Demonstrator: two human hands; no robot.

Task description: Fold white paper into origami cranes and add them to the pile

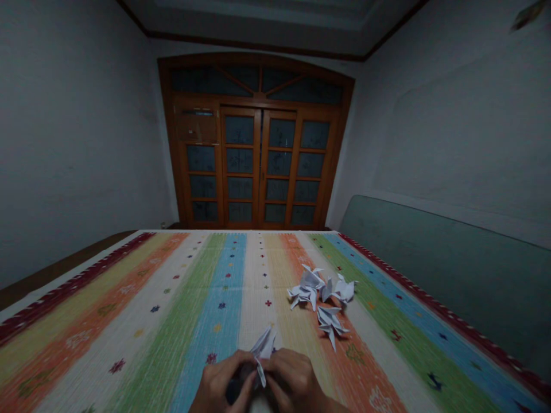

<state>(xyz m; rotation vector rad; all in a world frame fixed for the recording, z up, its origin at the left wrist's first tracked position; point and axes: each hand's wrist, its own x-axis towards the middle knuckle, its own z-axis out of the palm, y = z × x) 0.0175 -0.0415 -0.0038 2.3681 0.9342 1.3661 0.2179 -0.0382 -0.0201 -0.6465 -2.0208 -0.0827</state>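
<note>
Left hand, right hand pinching white origami

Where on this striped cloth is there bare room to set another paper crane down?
Bare cloth spreads left of the left hand, out to the red-bordered edge, and beyond the paper cranes. Crowded: around the cranes, and near the right hand holding folded paper with the left.
</note>
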